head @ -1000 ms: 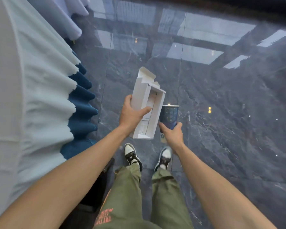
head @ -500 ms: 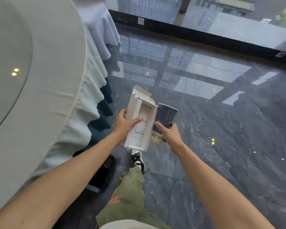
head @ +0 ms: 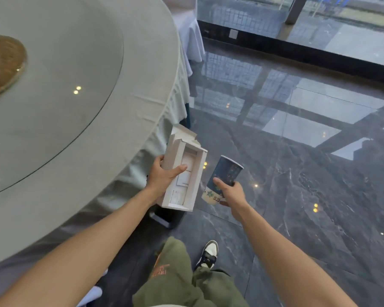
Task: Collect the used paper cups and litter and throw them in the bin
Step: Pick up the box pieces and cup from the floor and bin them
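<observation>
left hand (head: 164, 177) clamps the open white box (head: 183, 171), right hand (head: 231, 192) grips the blue cup (head: 224, 177) tilted just right of it, both litter held over the floor, likely carrying to a bin, none clearly visible.

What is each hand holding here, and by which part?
Left hand grips the open white box around its middle; right hand holds the dark paper cup by its lower half.

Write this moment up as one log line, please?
left hand: holds open white box | right hand: holds blue paper cup | place: walking beside round table | bin: not seen
</observation>
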